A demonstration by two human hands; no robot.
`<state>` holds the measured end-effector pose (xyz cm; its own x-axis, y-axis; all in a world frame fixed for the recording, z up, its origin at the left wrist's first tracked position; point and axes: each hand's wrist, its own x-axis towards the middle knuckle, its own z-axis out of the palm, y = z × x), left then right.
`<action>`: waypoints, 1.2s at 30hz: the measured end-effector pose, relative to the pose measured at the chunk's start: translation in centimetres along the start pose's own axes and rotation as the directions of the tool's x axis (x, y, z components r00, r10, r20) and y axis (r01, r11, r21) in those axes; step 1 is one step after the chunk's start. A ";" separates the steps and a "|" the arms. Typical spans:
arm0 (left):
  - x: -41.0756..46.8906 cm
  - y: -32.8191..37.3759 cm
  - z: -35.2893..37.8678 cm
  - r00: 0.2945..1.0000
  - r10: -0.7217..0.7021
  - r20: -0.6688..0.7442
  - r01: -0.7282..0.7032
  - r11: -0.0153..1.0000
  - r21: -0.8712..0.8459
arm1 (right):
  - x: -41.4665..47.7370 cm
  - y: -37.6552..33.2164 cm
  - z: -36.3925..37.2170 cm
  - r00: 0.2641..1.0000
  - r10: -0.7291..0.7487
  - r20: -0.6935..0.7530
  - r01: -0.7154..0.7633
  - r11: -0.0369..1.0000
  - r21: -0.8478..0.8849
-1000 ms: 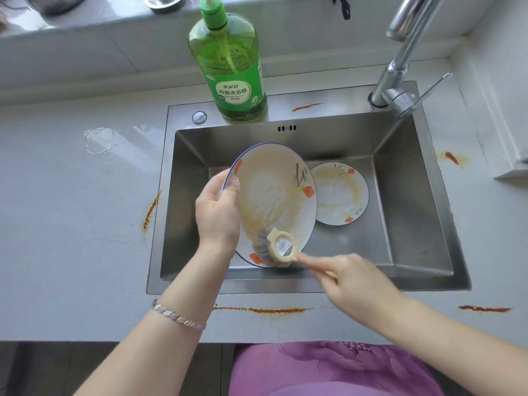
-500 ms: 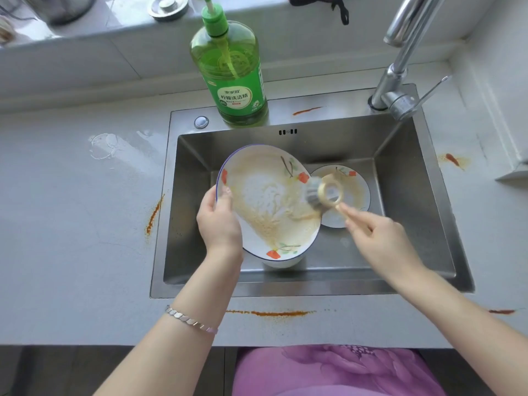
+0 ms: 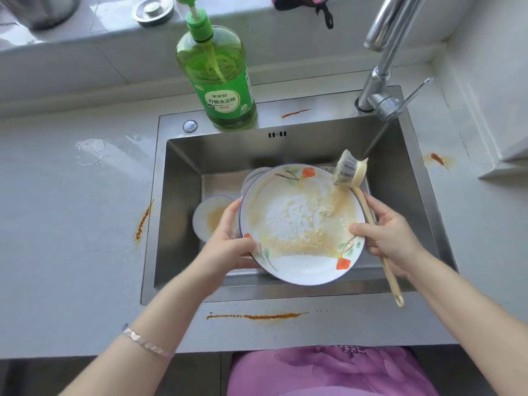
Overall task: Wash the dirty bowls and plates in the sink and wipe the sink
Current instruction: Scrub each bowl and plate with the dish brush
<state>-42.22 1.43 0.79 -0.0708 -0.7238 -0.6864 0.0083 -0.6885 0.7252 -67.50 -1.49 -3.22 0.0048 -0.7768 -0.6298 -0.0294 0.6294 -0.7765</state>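
A large white plate [image 3: 300, 227] with a blue rim, flower prints and foamy yellow grime hangs level over the steel sink [image 3: 183, 212]. My left hand [image 3: 231, 244] grips its left rim. My right hand [image 3: 391, 235] pinches its right rim while also holding a cream long-handled dish brush [image 3: 350, 170], whose bristle head stands off the plate's upper right edge. A dirty small bowl [image 3: 208, 218] lies in the sink at the left, partly behind my left hand. Another dish rim [image 3: 254, 175] peeks out behind the plate.
A green dish-soap pump bottle [image 3: 220, 81] stands on the sink's back ledge. The chrome faucet [image 3: 383, 67] rises at the back right. Orange sauce smears [image 3: 257, 316] mark the grey counter in front, left and right. A metal sink plug [image 3: 154, 10] sits on the sill.
The plate has turned from tilted upright to nearly flat. My right hand stopped scrubbing, moved to the plate's right rim and now grips it together with the brush. The view shifted left.
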 end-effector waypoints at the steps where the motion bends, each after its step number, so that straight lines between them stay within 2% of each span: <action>1: -0.1 0.5 -0.3 0.998 -0.019 0.067 0.016 0.999 0.039 | 0.1 -0.3 -0.5 0.999 -0.003 0.037 0.005 1.000 -0.030; 5: -0.7 0.4 -0.6 0.977 -0.074 0.200 0.062 0.996 0.068 | 0.1 -1.5 -1.1 0.988 -0.006 0.155 0.030 0.987 -0.157; 8: -1.6 -0.4 0.1 0.980 -0.014 0.198 0.024 0.999 -0.049 | -0.4 -2.4 -0.8 0.982 -0.149 0.115 0.175 0.946 -0.271; 11: -2.0 -1.3 0.7 0.989 0.071 0.127 -0.057 0.992 -0.115 | -1.5 -3.4 -1.0 0.938 -0.337 0.075 0.311 0.729 -0.610; 14: -2.2 -1.9 1.3 0.989 0.144 0.015 -0.141 0.982 -0.122 | -2.7 -3.8 -0.4 0.935 -0.312 0.169 0.285 0.379 -0.880; 15: -2.1 -2.1 1.5 0.985 0.169 -0.020 -0.171 0.978 -0.117 | -2.9 -3.6 0.2 0.939 -0.296 0.176 0.268 0.305 -0.914; 18: -1.7 -2.1 2.2 0.966 0.232 -0.118 -0.245 0.963 -0.115 | -4.4 -2.6 2.8 0.909 -0.275 0.313 0.399 0.356 -0.845; 20: -1.6 -1.9 2.2 0.949 0.262 -0.173 -0.282 0.954 -0.105 | -6.0 -1.9 4.1 0.844 -0.270 0.463 0.534 0.340 -0.774; 21: -1.6 -1.7 1.9 0.942 0.270 -0.201 -0.293 0.951 -0.095 | -6.3 -1.8 4.2 0.832 -0.252 0.495 0.554 0.326 -0.766; 23: -1.9 -1.5 1.4 0.930 0.283 -0.233 -0.305 0.950 -0.066 | -4.9 -2.2 2.9 0.877 -0.225 0.425 0.475 0.272 -0.837; 25: -2.2 -1.5 1.2 0.929 0.288 -0.233 -0.306 0.951 -0.046 | -3.1 -2.8 1.9 0.921 -0.251 0.298 0.366 0.294 -0.883; 26: -2.3 -1.4 1.3 0.928 0.292 -0.230 -0.309 0.950 -0.041 | -2.9 -2.9 2.0 0.921 -0.261 0.289 0.366 0.326 -0.871; 30: -2.3 -1.2 1.4 0.932 0.277 -0.234 -0.295 0.954 -0.049 | -5.2 -2.6 4.4 0.863 -0.184 0.470 0.502 0.410 -0.761; 34: -2.3 -1.0 0.8 0.928 0.290 -0.234 -0.307 0.951 -0.040 | -3.6 -3.6 3.3 0.920 -0.159 0.357 0.391 0.376 -0.840; 36: -2.1 -1.0 0.8 0.920 0.313 -0.236 -0.326 0.945 -0.020 | -4.2 -3.4 4.1 0.902 -0.109 0.418 0.421 0.441 -0.793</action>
<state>-42.83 3.65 1.55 0.1727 -0.8921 -0.4175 0.0508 -0.4153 0.9083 -63.33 -0.25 1.97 0.4258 -0.7599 -0.4912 -0.8032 -0.0675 -0.5918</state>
